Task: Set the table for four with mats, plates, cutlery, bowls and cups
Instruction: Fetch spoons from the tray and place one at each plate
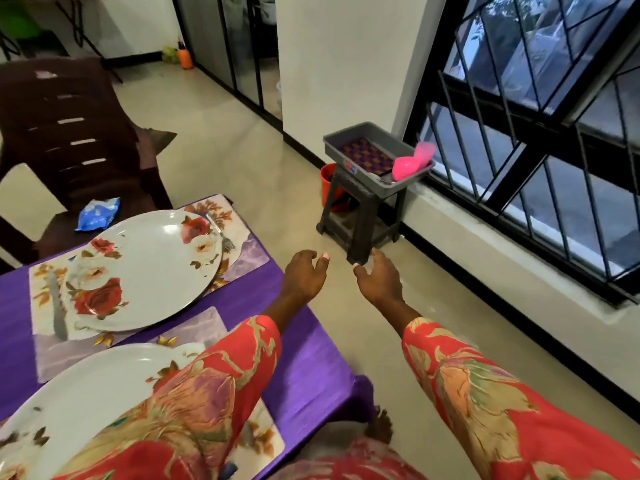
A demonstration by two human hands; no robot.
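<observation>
On the purple table (304, 372) lie two floral mats, each under a white rose-patterned plate: the far plate (145, 268) on its mat (242, 251), the near plate (86, 393) partly under my left sleeve. A knife (57, 306) lies left of the far plate and a fork (220, 232) at its right. My left hand (304, 275) and my right hand (379, 282) reach out over the floor, fingers relaxed and empty, towards a grey tray (367, 143) on a dark stool (360, 220). The tray holds a patterned mat (367, 155), a pink bowl (405, 168) and a pink cup (425, 152).
A dark brown chair (69, 133) with a blue packet (98, 213) on its seat stands beyond the table. A red bucket (327, 183) sits behind the stool by the wall. Barred windows (536, 116) line the right side. Tiled floor lies between table and stool.
</observation>
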